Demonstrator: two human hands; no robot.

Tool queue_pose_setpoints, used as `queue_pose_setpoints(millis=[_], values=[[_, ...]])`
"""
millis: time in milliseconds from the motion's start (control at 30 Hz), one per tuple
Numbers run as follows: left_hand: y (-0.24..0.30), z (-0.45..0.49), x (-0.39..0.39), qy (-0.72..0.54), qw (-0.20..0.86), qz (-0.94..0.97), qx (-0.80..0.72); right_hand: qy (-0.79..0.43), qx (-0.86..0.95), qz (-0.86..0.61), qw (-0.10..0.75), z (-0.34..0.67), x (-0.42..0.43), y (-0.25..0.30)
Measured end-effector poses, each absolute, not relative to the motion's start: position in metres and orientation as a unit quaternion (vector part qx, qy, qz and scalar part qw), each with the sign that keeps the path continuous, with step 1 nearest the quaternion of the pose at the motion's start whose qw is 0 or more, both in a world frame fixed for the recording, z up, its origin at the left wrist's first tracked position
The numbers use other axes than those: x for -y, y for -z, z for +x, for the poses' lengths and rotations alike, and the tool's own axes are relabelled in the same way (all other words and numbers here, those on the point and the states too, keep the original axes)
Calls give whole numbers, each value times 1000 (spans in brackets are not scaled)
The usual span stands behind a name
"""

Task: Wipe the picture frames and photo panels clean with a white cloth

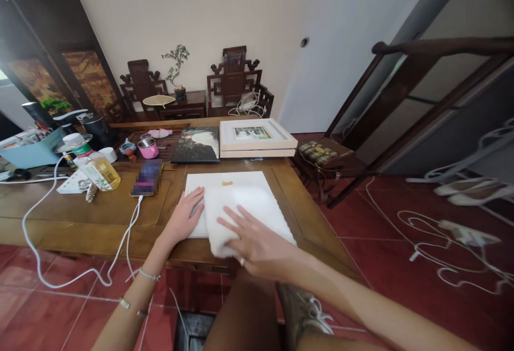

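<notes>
A white flat board lies on the wooden table right in front of me. On it rests a folded white cloth. My right hand lies flat on the near end of the cloth, fingers spread. My left hand presses flat on the board beside the cloth's left edge, fingers stretched toward the cloth. A small tan mark shows near the board's far edge.
Behind the board lie a stacked white picture frame and a dark picture. To the left sit a phone with a white cable, a bottle, a pink cup. Cables trail over the red tiled floor at right.
</notes>
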State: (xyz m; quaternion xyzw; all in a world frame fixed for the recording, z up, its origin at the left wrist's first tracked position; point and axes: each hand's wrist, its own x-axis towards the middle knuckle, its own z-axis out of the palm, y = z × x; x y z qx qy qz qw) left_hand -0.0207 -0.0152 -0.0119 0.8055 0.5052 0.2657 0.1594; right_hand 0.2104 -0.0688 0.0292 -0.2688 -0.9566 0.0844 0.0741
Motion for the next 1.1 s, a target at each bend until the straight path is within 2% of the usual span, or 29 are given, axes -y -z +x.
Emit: queue_pose_setpoints(millis=[167,400,533,733,900,1000,1100], values=[[14,-22,14,-264,161,812,-496,-119,960,-230,104,224,70,-31],[12,-21,15,-264,160,805,-507,-50,923,-358,134,212,-16,-28],[12,-22,15,-273,168,802,-504,-18,911,-398,105,190,-42,-30],[12,-21,13,-271,171,798,-510,-19,930,-360,68,181,16,-33],[11,-22,14,-263,175,808,-498,-115,957,-260,57,201,80,-42],[12,-23,14,-267,172,810,-493,-157,953,-244,89,214,84,-46],[13,-22,13,-267,171,806,-499,-148,941,-285,105,222,61,-45]])
